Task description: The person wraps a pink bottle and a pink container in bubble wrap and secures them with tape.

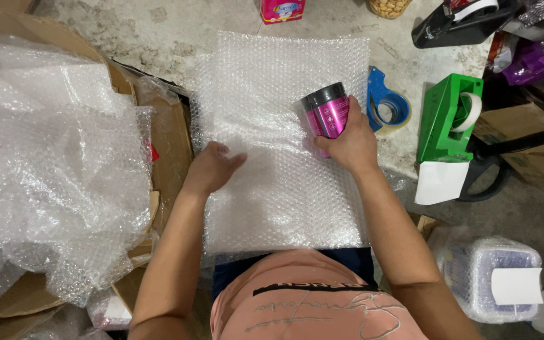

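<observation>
Pink jar (327, 113) gripped in right hand (347, 141), lying tilted, black lid pointing up-left, over bubble wrap sheet (272, 189). Left hand (212, 167) open, flat on sheet, well left of jar.

Pink box (282, 10) top centre; white blank label (516, 285) on tub, btm right.

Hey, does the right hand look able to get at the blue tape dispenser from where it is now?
Probably not right away: the right hand is closed around the pink jar. The blue tape dispenser lies just beside it on the floor, nothing between, so it is close once the grip is freed.
</observation>
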